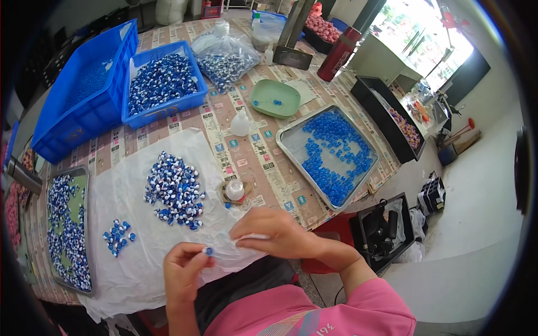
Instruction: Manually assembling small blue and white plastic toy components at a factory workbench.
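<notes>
My left hand [182, 269] pinches a small blue bead [208, 251] between thumb and fingertips at the near edge of a white cloth [134, 269]. My right hand [274, 232] is closed around a slim white stick-like tool [249, 237] whose tip points toward the bead. On the cloth lie a large heap of blue-and-white beads [175, 190] and a small cluster of them [117, 235] to its left. A small round white pot [235, 190] sits just beyond my right hand.
A metal tray of plain blue beads [336, 154] lies to the right, a tray of blue-white beads [67, 229] at the left edge. Two blue crates [162, 84], a plastic bag of beads [224, 59], a green dish [274, 98] and a white squeeze bottle [240, 123] stand farther back.
</notes>
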Motion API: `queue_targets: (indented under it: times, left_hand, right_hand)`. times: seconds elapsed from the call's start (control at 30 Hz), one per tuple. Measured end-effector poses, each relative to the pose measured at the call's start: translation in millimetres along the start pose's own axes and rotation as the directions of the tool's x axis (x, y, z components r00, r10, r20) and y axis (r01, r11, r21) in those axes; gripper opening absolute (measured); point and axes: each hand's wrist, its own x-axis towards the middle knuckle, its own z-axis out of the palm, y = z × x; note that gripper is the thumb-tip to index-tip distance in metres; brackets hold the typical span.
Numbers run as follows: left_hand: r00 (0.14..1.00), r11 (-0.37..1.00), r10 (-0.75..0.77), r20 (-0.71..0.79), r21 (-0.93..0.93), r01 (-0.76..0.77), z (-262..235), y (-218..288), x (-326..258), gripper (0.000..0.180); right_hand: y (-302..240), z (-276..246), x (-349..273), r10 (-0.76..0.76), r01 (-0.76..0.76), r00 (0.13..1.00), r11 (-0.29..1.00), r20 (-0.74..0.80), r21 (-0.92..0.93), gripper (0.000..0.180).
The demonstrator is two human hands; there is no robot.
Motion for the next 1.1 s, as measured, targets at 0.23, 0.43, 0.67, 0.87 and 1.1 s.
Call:
queue_targets:
  times: [0.23, 0.43, 0.67, 0.87, 1.1]
  left_hand:
    - [0.844, 0.705, 0.498, -0.199, 0.66, -0.261, -85.0, 25.3, 9.6, 0.013]
    - [0.748, 0.397, 0.644, -0.163, 0.906, -0.145, -98.6, 39.3, 6.9, 0.012]
    - [0.634, 0.316, 0.757, -0.161, 0.938, -0.14, -101.5, 42.3, 1.7, 0.017]
    - [0.674, 0.284, 0.735, -0.075, 0.937, -0.205, -99.7, 46.8, 13.9, 0.019]
    - [0.635, 0.11, 0.763, 0.121, 0.943, -0.313, -86.5, 46.2, 49.6, 0.023]
  right_hand:
    - [83.3, -120.2, -18.6, 0.038, -0.397, 0.85, 0.7, -0.525, -0.593, 0.017]
    - [114.9, -152.3, -11.2, 0.098, -0.457, 0.86, 0.587, -0.501, -0.669, 0.016]
    - [127.2, -142.8, 10.8, 0.211, -0.483, 0.869, 0.564, -0.448, -0.67, 0.019]
    - [81.2, -88.5, 18.9, 0.24, -0.45, 0.851, 0.792, -0.467, -0.413, 0.015]
    - [25.6, -3.2, 11.3, 0.453, -0.392, 0.88, 0.862, -0.141, 0.32, 0.017]
